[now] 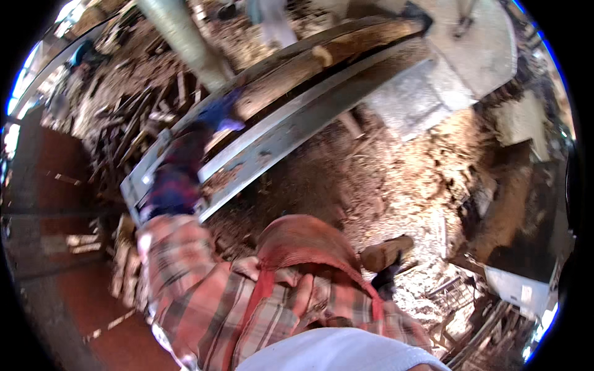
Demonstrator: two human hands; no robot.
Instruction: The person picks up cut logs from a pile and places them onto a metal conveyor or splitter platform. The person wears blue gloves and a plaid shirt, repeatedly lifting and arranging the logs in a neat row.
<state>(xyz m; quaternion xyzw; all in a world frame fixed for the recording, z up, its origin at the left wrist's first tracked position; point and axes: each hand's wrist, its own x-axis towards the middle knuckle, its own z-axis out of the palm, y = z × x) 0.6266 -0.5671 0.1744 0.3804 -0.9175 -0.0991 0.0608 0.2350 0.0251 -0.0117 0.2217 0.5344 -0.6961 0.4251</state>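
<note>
A long wooden log or slab [275, 93] lies in a long metal trough [297, 102] that runs from near left to far right. My left hand [223, 115], in a blue-purple glove, rests at the near end of this wood with its fingers spread. That hand is somewhat blurred. Low on the right, beside my red apron [309, 244], my right hand [387, 281] wears a dark glove and is closed on a short piece of wood [385, 252]. Part of the right hand is hidden by my clothing.
A pale metal plate or guard [470, 49] stands at the trough's far right end. Split wood pieces [133, 127] are heaped on the left, near a thick post [185, 40]. Sawdust and chips [402, 161] cover the ground. A dark machine or box [526, 216] stands right.
</note>
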